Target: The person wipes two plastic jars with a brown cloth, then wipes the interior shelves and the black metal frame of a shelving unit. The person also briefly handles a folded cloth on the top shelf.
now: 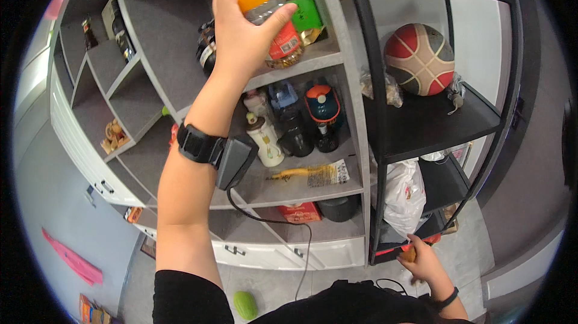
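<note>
My left hand [244, 30] is raised to the upper shelf of a grey cabinet, its fingers and thumb around the neck of a clear plastic jar [288, 48]. The jar has an orange lid and a red label, leans a little and has small brown pieces at its bottom. Behind it on the shelf are a green box [308, 11] and a gold packet [312, 35]. A dark object with a pale label is left of my wrist. My right hand [422, 261] hangs low at the right, by the black rack, with a small brownish-orange thing at its fingers; its grip is unclear.
Several bottles [266, 141] and a yellow packet [311, 174] occupy the shelf below. The black metal rack [433, 130] at the right holds a basketball [420, 59] and a white plastic bag [404, 197]. A cable [271, 221] hangs from my left wrist device. A green melon [245, 305] lies on the floor.
</note>
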